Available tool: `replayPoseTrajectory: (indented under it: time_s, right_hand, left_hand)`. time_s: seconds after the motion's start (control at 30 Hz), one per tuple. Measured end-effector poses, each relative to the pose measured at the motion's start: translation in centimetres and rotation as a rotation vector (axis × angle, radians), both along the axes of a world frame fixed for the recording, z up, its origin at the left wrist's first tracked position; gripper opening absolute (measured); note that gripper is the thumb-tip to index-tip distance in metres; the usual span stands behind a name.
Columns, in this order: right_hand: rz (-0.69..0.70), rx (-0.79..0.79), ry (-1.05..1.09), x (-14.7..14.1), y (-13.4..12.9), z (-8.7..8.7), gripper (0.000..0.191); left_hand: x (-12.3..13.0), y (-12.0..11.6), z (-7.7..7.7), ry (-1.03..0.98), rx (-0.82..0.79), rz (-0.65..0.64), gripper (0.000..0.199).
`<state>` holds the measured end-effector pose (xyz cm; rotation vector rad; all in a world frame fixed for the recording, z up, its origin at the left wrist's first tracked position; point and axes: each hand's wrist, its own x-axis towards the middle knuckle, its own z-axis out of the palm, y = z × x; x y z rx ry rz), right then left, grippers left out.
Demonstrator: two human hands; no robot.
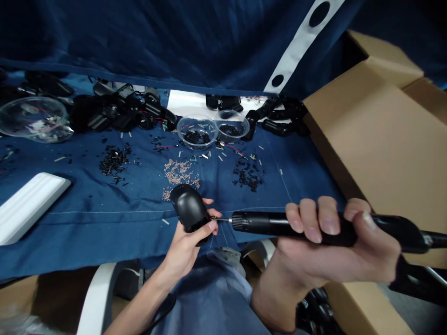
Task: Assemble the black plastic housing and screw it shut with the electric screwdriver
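Note:
My left hand [190,239] grips a glossy black curved plastic part [190,207] above the front of the blue cloth. In my right hand [331,242] is a black electric screwdriver [265,223], held level with its tip pointing left. The thin metal bit reaches the lower right side of the black part, beside my left fingertips. Whether the bit sits in a screw is too small to tell. Behind the part lies a pile of small copper-coloured screws [178,171], with black screws [247,176] to the right and more dark screws [113,162] to the left.
Clear plastic bowls [197,145] with small dark pieces stand at the back middle. Black casings [104,111] are heaped at the back left. A white box-shaped object [33,204] lies at the left. A large cardboard box [387,135] takes up the right side.

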<state>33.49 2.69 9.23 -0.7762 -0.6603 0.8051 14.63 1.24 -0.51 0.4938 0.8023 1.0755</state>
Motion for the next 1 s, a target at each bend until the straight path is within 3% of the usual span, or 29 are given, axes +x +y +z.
replayPoseTrajectory:
  time_s: [0.33,0.83,1.0]
  right_hand:
    - [-0.039,-0.027,-0.006,-0.1,0.0,0.1,0.029]
    - [-0.063,0.000,0.023,-2.4,0.1,-0.6,0.020]
    - [-0.044,0.001,-0.004,-3.0,0.0,-0.9,0.022]
  left_hand:
    - [0.1,0.2,0.2,0.057,-0.056,0.028,0.045]
    - [0.6,0.1,0.2,0.233,-0.106,0.030,0.049]
    - [1.0,0.2,0.3,0.207,-0.110,0.051,0.046]
